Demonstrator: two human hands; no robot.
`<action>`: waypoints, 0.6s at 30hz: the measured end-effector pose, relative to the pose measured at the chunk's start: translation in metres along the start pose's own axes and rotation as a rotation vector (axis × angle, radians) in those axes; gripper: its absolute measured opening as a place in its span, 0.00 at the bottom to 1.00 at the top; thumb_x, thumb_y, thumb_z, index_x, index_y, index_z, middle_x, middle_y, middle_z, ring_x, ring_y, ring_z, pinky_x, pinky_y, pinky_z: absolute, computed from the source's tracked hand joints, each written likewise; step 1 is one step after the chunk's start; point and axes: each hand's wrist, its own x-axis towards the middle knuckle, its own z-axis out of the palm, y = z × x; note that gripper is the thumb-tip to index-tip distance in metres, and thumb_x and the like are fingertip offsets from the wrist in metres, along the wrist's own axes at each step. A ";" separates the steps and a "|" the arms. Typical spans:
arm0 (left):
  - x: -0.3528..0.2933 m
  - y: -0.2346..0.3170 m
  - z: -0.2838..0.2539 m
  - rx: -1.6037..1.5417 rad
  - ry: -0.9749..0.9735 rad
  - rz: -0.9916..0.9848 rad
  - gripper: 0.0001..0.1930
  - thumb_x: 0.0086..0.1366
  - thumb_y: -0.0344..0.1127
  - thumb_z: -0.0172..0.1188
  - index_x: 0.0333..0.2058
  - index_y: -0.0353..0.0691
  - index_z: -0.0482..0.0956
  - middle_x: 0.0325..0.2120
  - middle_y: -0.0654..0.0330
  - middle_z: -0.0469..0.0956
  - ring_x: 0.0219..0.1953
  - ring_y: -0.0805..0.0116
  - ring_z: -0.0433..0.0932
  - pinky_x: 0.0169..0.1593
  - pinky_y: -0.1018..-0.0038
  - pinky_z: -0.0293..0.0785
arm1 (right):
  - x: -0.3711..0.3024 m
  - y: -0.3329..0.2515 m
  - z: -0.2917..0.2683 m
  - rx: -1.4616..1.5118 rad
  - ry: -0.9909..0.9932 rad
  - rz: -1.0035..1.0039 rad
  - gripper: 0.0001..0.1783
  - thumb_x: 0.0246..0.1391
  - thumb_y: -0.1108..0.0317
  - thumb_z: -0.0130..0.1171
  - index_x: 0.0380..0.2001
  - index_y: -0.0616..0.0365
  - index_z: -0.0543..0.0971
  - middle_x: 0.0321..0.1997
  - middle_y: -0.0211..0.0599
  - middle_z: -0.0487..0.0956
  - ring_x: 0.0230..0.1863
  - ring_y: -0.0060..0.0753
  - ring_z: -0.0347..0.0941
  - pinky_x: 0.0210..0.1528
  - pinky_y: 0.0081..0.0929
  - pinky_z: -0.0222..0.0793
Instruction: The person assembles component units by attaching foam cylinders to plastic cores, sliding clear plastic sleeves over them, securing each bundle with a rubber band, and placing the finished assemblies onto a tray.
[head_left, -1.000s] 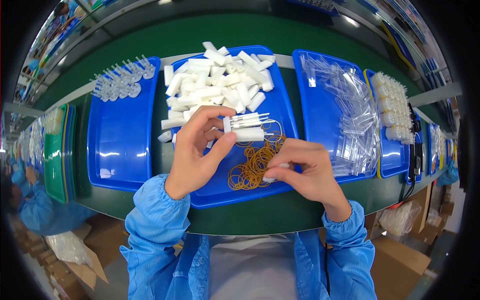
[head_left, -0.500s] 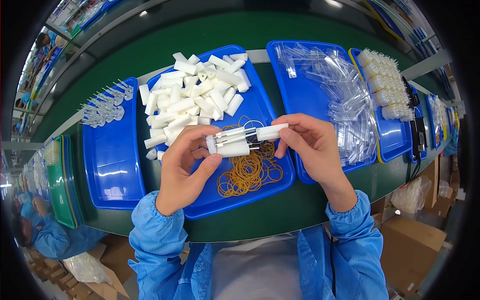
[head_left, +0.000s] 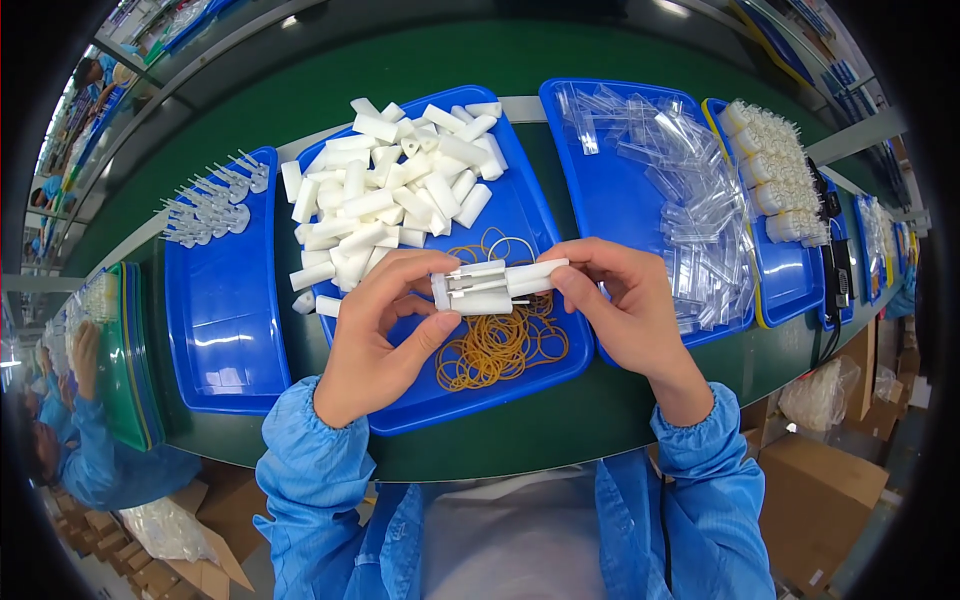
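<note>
My left hand [head_left: 385, 335] is closed round the base of a small white pronged holder [head_left: 441, 290], which lies sideways with its thin pins pointing right. White foam tubes sit on some of the pins. Between thumb and fingers, my right hand [head_left: 622, 310] pinches another white foam tube [head_left: 536, 274], partly over a pin. Just below the holder, tan rubber bands [head_left: 490, 352] lie loosely heaped in a blue tray [head_left: 400, 408]. A pile of white foam tubes [head_left: 385, 195] fills the far part of that tray.
A blue tray [head_left: 228, 330] at left carries several pronged holders [head_left: 215, 205]. Clear plastic pieces [head_left: 690, 220] lie in another blue tray [head_left: 575, 190] at right. Beyond are bundled white parts [head_left: 770, 170]. Green trays [head_left: 125, 370] and a co-worker's blue sleeve [head_left: 110, 455] are far left.
The foam tube in my right hand has moved left, farther onto its pin and closer to the holder's base. My left hand has shifted slightly right with the holder.
</note>
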 end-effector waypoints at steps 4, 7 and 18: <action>0.000 -0.001 0.001 0.018 0.012 -0.008 0.20 0.64 0.24 0.65 0.55 0.37 0.76 0.52 0.54 0.72 0.49 0.67 0.77 0.48 0.74 0.79 | 0.000 0.000 0.001 -0.082 0.021 0.013 0.10 0.63 0.71 0.60 0.44 0.63 0.83 0.31 0.31 0.83 0.29 0.14 0.69 0.32 0.17 0.64; 0.001 -0.001 0.001 -0.002 0.016 -0.012 0.20 0.64 0.24 0.65 0.55 0.37 0.76 0.52 0.55 0.72 0.49 0.67 0.77 0.48 0.74 0.79 | -0.001 0.002 0.001 -0.098 0.028 -0.017 0.10 0.63 0.71 0.61 0.43 0.63 0.83 0.30 0.30 0.82 0.28 0.13 0.67 0.31 0.17 0.62; 0.003 0.001 0.007 0.145 -0.008 0.033 0.20 0.61 0.24 0.66 0.53 0.37 0.77 0.49 0.54 0.75 0.45 0.65 0.78 0.45 0.73 0.80 | -0.003 -0.003 0.008 -0.133 -0.034 -0.020 0.09 0.62 0.72 0.61 0.43 0.63 0.83 0.28 0.30 0.81 0.24 0.12 0.62 0.25 0.18 0.58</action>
